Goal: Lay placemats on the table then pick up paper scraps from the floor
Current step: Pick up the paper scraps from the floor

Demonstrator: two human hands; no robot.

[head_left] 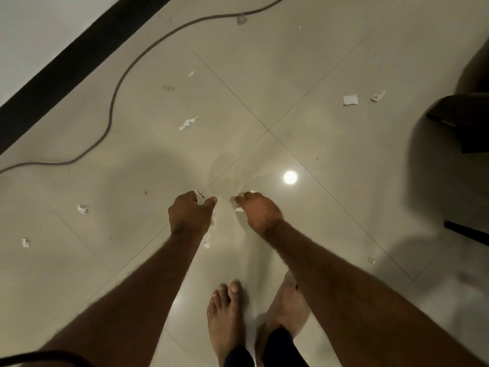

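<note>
We held both bare forearms stretched down, hands close together, knuckles up. Our left hand (191, 211) gripped a paper scrap (200, 199); our right hand (260, 211) pinched another scrap (239, 208) in curled fingers.

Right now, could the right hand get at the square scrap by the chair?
Probably not without a step: the square scrap lies well beyond the right hand, which grips paper. Only bare floor lies between.

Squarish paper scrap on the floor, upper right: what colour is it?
The squarish paper scrap is plain white, clearest in the head view.
</note>
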